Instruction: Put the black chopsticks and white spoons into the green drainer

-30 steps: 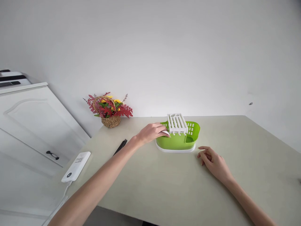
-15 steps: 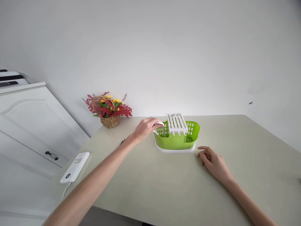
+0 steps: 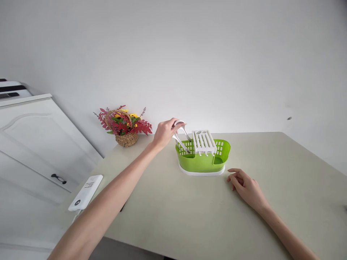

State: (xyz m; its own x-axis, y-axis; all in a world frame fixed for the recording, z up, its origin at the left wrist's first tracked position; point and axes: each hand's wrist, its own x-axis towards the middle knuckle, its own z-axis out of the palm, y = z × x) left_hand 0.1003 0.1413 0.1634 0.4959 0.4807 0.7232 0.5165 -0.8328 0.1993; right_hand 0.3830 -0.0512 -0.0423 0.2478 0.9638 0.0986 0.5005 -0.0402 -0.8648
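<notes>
My left hand is closed on the bent upper end of a pair of white tongs. The two arms of the tongs slant down to the right, apart, with greyish tips. Those tips are over the left compartment of a green plastic basket caddy. A white slotted rack with small hooks spans the caddy's middle, and a white tray sits under it. To the caddy's right, my right hand rests on the table, fingers loosely bent and somewhat apart, holding nothing.
A wicker basket of red and yellow flowers stands at the back left. On the left edge lies a white power bank with a cable. A white cabinet adjoins the table; my left forearm mostly hides something black.
My left hand has risen from the caddy's left compartment and moved slightly left, lifting the white tongs, whose two arms now show. My right hand stays in place.
</notes>
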